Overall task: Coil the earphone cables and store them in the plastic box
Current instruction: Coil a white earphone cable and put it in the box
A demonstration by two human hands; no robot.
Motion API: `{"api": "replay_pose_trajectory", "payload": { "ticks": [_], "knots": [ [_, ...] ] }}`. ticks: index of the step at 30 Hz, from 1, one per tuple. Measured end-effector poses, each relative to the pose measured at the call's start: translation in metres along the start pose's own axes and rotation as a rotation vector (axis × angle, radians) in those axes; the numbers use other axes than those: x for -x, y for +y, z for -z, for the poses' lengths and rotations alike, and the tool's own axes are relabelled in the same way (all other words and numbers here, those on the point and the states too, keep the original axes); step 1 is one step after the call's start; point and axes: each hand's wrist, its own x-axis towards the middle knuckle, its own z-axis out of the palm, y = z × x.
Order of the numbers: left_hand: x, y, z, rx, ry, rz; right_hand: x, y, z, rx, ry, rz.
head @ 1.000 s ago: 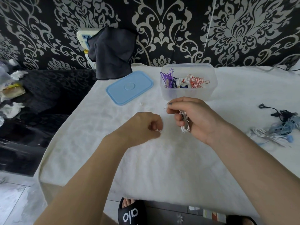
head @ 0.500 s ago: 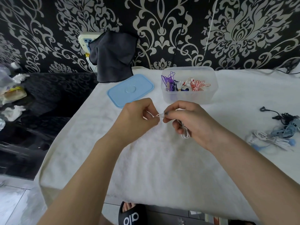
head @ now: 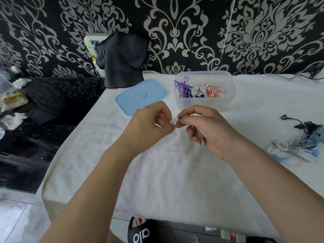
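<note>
Right hand (head: 208, 130) curls around a white coiled earphone cable (head: 199, 137), loops hanging down below the fingers, long axis roughly vertical. Its thumb and forefinger pinch the white earbud (head: 172, 121), tip pointing left toward the left hand (head: 152, 122), which pinches beside it. Plastic box (head: 204, 102) just beyond both hands, holding coiled cables. Loose earphones (head: 298, 142) lie well right of the right hand on the counter (head: 175, 172).

Lid (head: 141, 96) lies left of box (head: 204, 104); loose earphones (head: 298, 144) right.
</note>
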Motion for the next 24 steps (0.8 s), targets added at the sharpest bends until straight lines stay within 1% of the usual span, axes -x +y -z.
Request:
{"api": "replay_pose_trajectory", "payload": {
  "ticks": [11,16,19,24],
  "knots": [
    [0.000,0.004,0.001,0.032,-0.001,-0.050,-0.001,0.000,0.002,-0.038,0.029,-0.001],
    [-0.001,0.005,0.003,-0.011,0.005,-0.090,-0.001,-0.002,0.003,-0.149,0.007,-0.026],
    [-0.001,0.008,0.004,0.032,-0.002,-0.103,-0.002,-0.004,0.004,-0.210,-0.034,-0.075],
    [0.001,0.015,0.008,0.193,-0.069,-0.042,-0.003,-0.007,0.011,-0.298,-0.168,-0.137]
  ]
}}
